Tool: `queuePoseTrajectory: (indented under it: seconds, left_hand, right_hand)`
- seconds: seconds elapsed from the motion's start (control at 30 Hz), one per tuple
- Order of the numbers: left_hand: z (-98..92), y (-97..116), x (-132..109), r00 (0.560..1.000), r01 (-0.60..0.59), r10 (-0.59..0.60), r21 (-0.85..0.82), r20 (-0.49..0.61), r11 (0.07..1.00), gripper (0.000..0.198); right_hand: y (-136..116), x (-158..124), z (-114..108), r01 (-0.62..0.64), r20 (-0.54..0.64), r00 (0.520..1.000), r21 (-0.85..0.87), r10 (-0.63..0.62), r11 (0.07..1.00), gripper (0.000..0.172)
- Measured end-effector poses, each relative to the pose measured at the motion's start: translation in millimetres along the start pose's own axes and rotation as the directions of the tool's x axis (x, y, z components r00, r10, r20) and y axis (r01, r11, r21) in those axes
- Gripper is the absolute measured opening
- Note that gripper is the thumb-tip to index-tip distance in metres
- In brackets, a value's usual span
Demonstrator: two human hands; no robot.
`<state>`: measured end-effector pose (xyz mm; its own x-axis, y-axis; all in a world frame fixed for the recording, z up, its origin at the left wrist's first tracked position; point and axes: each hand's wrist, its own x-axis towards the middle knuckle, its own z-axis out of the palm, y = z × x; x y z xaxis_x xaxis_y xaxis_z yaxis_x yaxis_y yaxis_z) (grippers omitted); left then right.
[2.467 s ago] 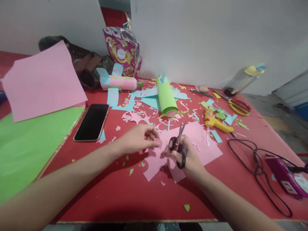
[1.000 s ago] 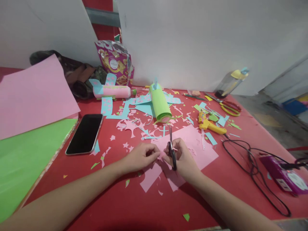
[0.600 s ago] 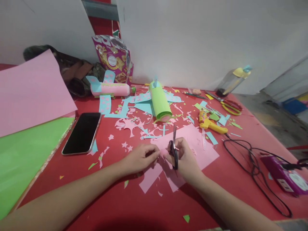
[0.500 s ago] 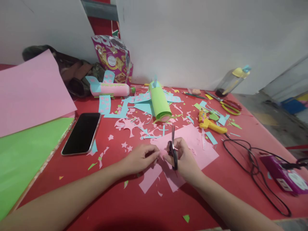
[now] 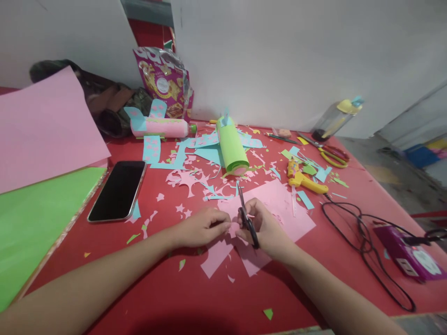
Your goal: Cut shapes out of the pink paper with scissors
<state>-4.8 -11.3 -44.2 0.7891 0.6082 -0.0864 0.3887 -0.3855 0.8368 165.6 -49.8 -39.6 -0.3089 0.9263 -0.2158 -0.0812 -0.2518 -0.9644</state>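
Note:
Between thumb and fingers, my left hand (image 5: 206, 227) pinches a small pink paper piece (image 5: 233, 229). My right hand (image 5: 262, 230) has its fingers through the handles of black-handled scissors (image 5: 248, 224), whose blades point away from me. The right thumb sits close to the pink piece; whether it touches is hard to tell. Under both hands lies a larger pink paper sheet (image 5: 295, 218) with cut-out notches. Left of the hands are small pink stars (image 5: 179, 208). Ahead stands a green paper-wrapped cylinder (image 5: 233, 146) with blue wings.
Paper scraps (image 5: 188, 180) litter the red table (image 5: 195, 302). A phone (image 5: 118, 190) and coloured sheets (image 5: 45, 135) lie left, near a pink bottle plane (image 5: 160, 128). At right are a yellow glue gun (image 5: 307, 182), its cable, a purple power strip (image 5: 408, 256) and other scissors (image 5: 333, 156).
The scissors have tilted, their tips swinging leftward. The pink piece shows more plainly between my hands. The camera view has shifted slightly.

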Motion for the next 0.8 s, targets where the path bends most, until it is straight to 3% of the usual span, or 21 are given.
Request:
queuePoseTrajectory:
  seconds: [0.57,0.8]
  left_hand:
    - [5.1,-1.0,0.9,0.999,-0.04,0.042,0.055,-0.022,0.998,0.028]
    - [6.5,-1.4,0.5,0.985,0.048,-0.051,-0.02,-0.162,0.999,0.026]
  right_hand:
    - [7.2,-2.8,1.3,0.034,-0.023,0.999,-0.131,-0.038,0.991,0.035]
    - [2.9,1.5,1.9,0.028,-0.195,0.98,-0.02,-0.032,0.999,0.037]
